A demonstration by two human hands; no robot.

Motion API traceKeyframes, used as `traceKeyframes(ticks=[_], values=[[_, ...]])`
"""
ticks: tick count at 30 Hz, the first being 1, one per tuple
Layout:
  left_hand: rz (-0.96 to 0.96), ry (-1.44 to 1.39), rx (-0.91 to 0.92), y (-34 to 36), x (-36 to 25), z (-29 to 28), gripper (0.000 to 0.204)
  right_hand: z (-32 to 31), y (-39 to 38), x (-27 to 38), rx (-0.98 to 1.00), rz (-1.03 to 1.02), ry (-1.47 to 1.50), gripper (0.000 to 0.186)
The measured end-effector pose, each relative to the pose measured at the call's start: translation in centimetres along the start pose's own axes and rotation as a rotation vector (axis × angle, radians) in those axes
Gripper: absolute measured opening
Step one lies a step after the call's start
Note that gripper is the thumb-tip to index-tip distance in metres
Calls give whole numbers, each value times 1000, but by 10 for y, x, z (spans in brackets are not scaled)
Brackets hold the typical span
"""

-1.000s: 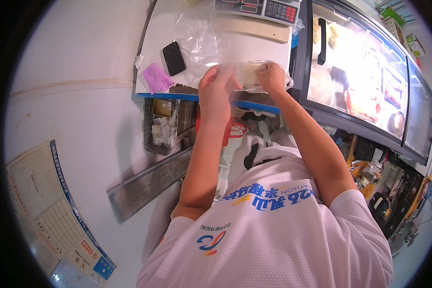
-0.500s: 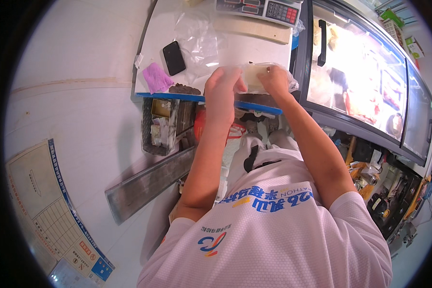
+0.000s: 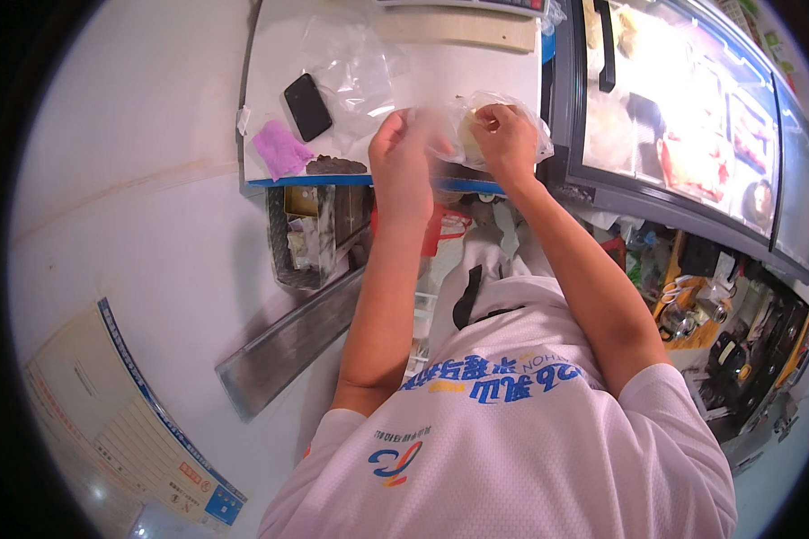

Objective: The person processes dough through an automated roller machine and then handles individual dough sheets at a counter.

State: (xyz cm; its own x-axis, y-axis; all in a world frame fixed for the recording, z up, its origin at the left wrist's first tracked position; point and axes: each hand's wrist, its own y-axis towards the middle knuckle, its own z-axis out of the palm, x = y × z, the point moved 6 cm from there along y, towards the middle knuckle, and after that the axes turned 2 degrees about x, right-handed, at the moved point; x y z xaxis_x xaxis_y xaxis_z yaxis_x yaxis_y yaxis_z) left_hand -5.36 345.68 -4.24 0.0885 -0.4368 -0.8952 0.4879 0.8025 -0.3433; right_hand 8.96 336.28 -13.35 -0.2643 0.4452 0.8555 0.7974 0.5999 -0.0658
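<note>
Near the front edge of a white tabletop, my right hand (image 3: 512,146) is closed in a pinch at a clear plastic bag (image 3: 526,106). Inside the bag shows something pale yellow (image 3: 470,142), its kind hard to make out. My left hand (image 3: 404,166) is raised just left of the bag. A smear covers its fingers, so whether they grip the bag's edge cannot be told. A flat clear plastic bag (image 3: 355,76) lies farther back, beside a black phone (image 3: 308,107). Left of my hand are a crumpled pink cloth (image 3: 281,149) and a dark brown lump (image 3: 337,165).
The white table (image 3: 274,45) has a blue front edge. A wooden board (image 3: 449,30) lies below a scale (image 3: 494,4) at the back. A lit glass-topped display case (image 3: 692,135) borders it on the right. Below are a red bag (image 3: 436,229) and a metal panel (image 3: 288,341).
My right hand has shifted slightly left and pinches nearer the pale thing. The bag looks rounder and more bunched. My left hand has tilted a little away; the whole view has shifted slightly.
</note>
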Motion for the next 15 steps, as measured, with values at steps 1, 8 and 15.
traceKeyframes(ticks=[1, 8, 15], values=[[-6, -11, -11, 3, 0, 3, 14, -1, -3, 0, -17, -33, 21, 19], [48, -86, -50, 37, 5, 14, 12, -6, -17, -10, -46, -25, 156, 25], [70, -58, -22, 48, -7, 36, 13, -14, -14, -23, -102, -7, 309, 35]])
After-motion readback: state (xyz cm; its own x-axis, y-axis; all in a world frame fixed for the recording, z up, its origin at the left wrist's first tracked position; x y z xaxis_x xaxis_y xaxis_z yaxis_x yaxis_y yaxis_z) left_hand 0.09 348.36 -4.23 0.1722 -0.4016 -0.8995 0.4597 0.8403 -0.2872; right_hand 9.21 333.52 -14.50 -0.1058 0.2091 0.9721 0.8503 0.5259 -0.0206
